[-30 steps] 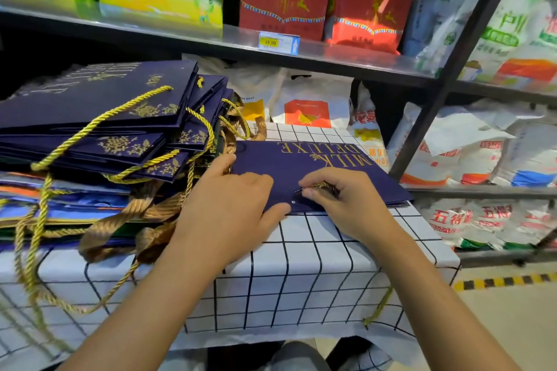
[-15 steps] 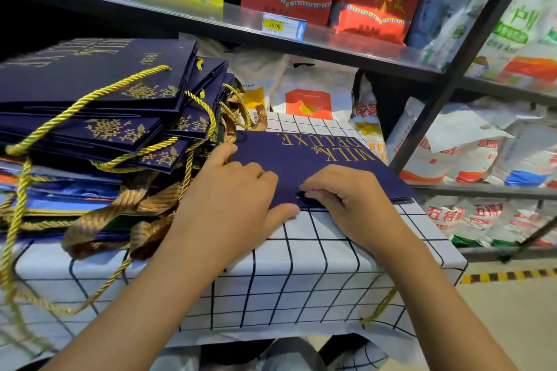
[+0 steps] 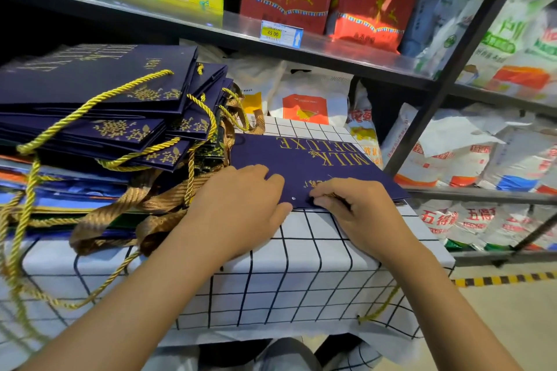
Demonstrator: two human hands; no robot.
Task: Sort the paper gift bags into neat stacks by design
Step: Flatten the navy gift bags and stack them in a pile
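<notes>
We press our left hand (image 3: 241, 208) flat on the near edge of the flat navy paper gift bag with gold lettering (image 3: 304, 166), pinning it to the grid-patterned white surface (image 3: 301, 268), while our right hand (image 3: 358, 211) pinches closed on its gold cord, probably tucking it in. At ten o'clock beyond leans the untidy pile of matching smooth navy bags with twisted gold rope handles (image 3: 99, 111).

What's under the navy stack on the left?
Under the navy stack lie flat bags with orange and blue edges and brown ribbon handles, on the grid cloth. Their designs are covered.
</notes>
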